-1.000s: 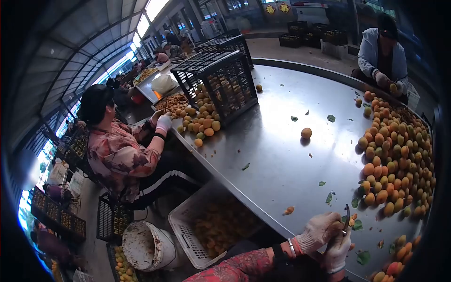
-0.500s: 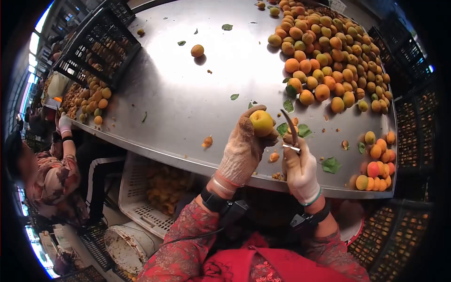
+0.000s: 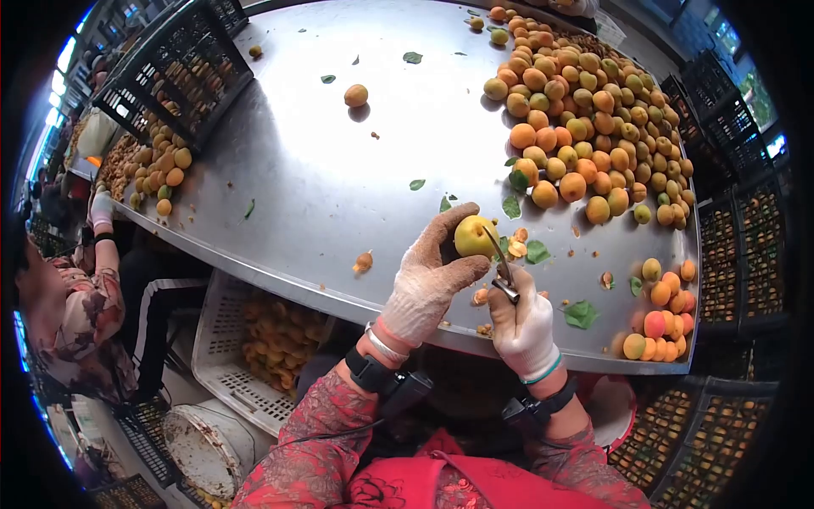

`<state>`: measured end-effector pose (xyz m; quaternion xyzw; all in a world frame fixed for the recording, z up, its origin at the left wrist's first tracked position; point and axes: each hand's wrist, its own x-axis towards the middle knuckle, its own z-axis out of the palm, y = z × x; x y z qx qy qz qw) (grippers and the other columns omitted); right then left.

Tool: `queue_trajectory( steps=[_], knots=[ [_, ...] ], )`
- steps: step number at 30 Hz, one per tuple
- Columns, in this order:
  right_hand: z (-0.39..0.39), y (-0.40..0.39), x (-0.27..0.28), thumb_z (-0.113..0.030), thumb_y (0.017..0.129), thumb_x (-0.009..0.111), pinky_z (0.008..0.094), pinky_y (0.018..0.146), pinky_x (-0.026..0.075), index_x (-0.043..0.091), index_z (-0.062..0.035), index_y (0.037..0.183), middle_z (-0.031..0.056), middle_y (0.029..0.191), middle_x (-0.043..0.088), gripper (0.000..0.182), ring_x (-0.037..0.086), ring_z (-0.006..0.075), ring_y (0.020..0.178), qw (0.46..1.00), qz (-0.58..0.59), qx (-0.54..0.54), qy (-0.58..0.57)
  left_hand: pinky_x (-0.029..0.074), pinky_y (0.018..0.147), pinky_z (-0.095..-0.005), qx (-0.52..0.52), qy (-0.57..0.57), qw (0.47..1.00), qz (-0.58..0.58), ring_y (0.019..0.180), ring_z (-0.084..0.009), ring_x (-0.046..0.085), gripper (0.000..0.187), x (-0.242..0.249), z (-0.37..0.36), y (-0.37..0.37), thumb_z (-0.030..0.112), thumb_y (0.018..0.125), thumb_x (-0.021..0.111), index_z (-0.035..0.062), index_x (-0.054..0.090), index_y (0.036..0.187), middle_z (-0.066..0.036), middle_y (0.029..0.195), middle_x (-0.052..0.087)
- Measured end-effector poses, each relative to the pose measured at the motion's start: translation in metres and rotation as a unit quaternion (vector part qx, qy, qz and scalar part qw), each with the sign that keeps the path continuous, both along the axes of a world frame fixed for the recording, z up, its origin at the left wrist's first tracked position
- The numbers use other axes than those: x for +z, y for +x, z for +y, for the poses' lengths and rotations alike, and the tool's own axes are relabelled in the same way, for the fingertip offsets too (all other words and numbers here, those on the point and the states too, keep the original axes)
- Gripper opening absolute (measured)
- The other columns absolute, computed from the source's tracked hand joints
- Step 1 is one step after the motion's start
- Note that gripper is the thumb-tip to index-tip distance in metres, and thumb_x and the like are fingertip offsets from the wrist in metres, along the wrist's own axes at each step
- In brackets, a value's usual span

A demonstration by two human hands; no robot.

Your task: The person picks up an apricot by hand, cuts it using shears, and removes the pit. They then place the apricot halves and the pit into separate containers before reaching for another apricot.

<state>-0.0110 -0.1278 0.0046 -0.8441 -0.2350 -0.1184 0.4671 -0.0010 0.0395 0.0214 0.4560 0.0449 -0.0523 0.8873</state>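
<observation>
My left hand (image 3: 432, 280), in a stained white glove, holds a yellow-green apricot (image 3: 475, 236) between thumb and fingers above the metal table (image 3: 288, 204). Gloved too, my right hand (image 3: 522, 322) is closed around a small curved knife (image 3: 502, 270). The blade tip points up and reaches the right side of the fruit. Just beyond my hands lie green leaves (image 3: 538, 252) and opened apricot pieces (image 3: 517, 243).
A large apricot pile (image 3: 593, 119) covers the table's back right; a smaller group (image 3: 661, 322) sits at the right corner. A black crate (image 3: 178, 76) stands back left. At left is another person (image 3: 80, 314). Below are a white crate (image 3: 216, 339) and bucket (image 3: 203, 450).
The knife blade has moved left and lower, to the side of the fruit. My left fingers have spread wider around it. The whole view has shifted slightly.
</observation>
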Motion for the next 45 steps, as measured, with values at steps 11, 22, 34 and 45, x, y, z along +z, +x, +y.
queue_trajectory(
  steps=[11,22,34,45],
  knots=[
    [-0.014,0.000,0.006,-0.006,0.095,0.059,0.0345,0.063,0.053,0.052,0.0039,0.121,0.0173,0.080,0.067,0.029,0.070,0.0326,0.069,0.992,0.111,-0.040,0.050,0.048,0.100,-0.0300,0.033,0.095,0.994,-0.050,0.114,-0.0169,0.056,0.063,0.001,-0.003,-0.002,-0.007,0.078,0.073,-0.0008,0.047,0.134,-0.009,0.121,0.056],
    [-0.015,-0.002,0.004,-0.009,0.094,0.060,0.0349,0.067,0.053,0.055,0.0020,0.121,0.0166,0.084,0.067,0.029,0.070,0.0334,0.074,0.989,0.119,-0.048,0.070,0.044,0.107,-0.0432,-0.008,-0.138,0.990,-0.017,0.120,-0.0304,0.057,0.045,-0.017,0.001,-0.001,0.020,0.093,0.061,-0.0005,0.049,0.132,-0.018,0.125,0.059],
    [-0.013,0.000,0.005,-0.004,0.092,0.060,0.0336,0.063,0.053,0.054,0.0028,0.118,0.0145,0.078,0.067,0.028,0.069,0.0328,0.067,0.988,0.136,-0.037,0.068,0.040,0.109,-0.0529,-0.042,-0.335,0.941,0.023,0.121,-0.0391,0.056,0.071,-0.026,0.004,0.003,0.060,0.099,0.041,-0.0025,0.047,0.131,-0.024,0.122,0.062],
    [-0.008,0.004,0.006,-0.009,0.082,0.072,0.0389,0.058,0.049,0.059,0.0041,0.111,0.0153,0.073,0.063,0.034,0.063,0.0352,0.063,1.000,-0.007,0.009,-0.006,0.051,0.096,-0.0354,0.022,-0.012,1.000,-0.018,0.110,-0.0235,0.061,0.056,-0.004,-0.006,-0.004,-0.004,0.081,0.065,0.0000,0.044,0.134,-0.014,0.119,0.059]
  ],
)
